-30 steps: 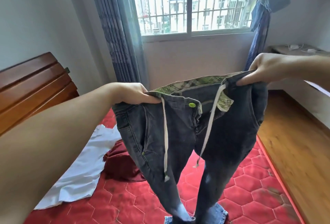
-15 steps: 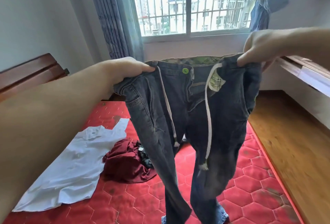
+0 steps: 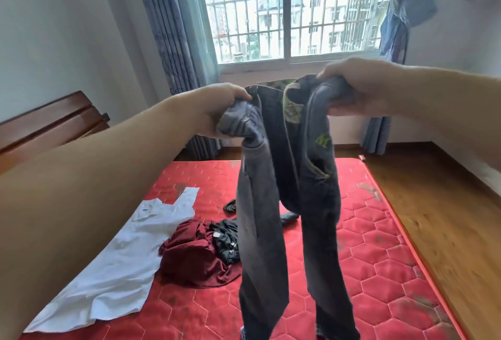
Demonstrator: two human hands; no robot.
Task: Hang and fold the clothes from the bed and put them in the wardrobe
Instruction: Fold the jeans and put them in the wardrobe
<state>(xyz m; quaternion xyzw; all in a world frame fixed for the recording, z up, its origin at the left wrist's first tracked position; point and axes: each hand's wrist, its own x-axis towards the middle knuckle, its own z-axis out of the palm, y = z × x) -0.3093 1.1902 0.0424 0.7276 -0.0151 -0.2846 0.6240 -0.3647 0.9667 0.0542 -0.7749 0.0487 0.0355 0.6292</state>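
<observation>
Dark grey jeans [image 3: 287, 204] hang in the air over the red mattress [image 3: 366, 245], both legs dangling down to the frame's bottom edge. My left hand [image 3: 219, 108] grips the bunched waistband at the left. At the right end of the waist, my right hand [image 3: 352, 87] grips the fabric. The waist is gathered narrow between the two hands, and the green plaid lining shows inside. On the mattress lie a white shirt [image 3: 119, 266], a crumpled maroon garment [image 3: 195, 255] and a black garment [image 3: 226, 239].
A wooden headboard [image 3: 51, 125] stands at the left. Blue curtains [image 3: 176, 41] flank a barred window [image 3: 292, 9] at the back. Wooden floor [image 3: 433, 204] runs along the mattress's right side. A small dark item [image 3: 230, 205] lies further back on the mattress.
My hands have come closer together, bunching the waistband that was spread wide before. The jeans have turned, so the front button and drawstrings no longer face me. The view has tilted down.
</observation>
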